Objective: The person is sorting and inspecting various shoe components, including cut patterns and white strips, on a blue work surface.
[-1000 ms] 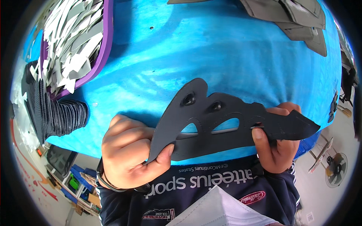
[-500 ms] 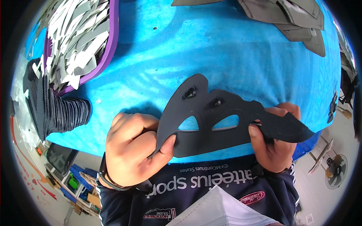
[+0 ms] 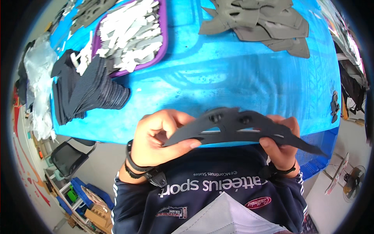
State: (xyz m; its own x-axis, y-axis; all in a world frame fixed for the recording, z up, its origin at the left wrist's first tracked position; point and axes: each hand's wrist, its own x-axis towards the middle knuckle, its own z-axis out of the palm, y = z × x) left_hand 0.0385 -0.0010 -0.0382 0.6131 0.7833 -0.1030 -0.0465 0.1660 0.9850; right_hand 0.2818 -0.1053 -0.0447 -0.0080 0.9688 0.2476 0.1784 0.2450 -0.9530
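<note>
A thin, dark shoe-upper panel is held up between my two hands, seen almost edge-on and bowed upward in the middle. It has slit-like cut-out windows and two shiny black round bumps, the left bump and the right bump. My left hand pinches its left end, thumb on the near face and fingers behind. Toward the other end, my right hand grips it with the thumb in front and fingers behind; the pointed tip sticks out beyond that hand. The fingertips behind the panel are hidden.
On the blue tabletop, a purple-rimmed tray of white and grey strips stands far left. Beside it leans a stack of dark ribbed pieces. Grey cut panels lie far right. A blue crate sits below the table's right side.
The panel has tilted from showing its broad face to nearly edge-on, both hands still on it. The view has shifted, showing more of the tray and the grey panels.
</note>
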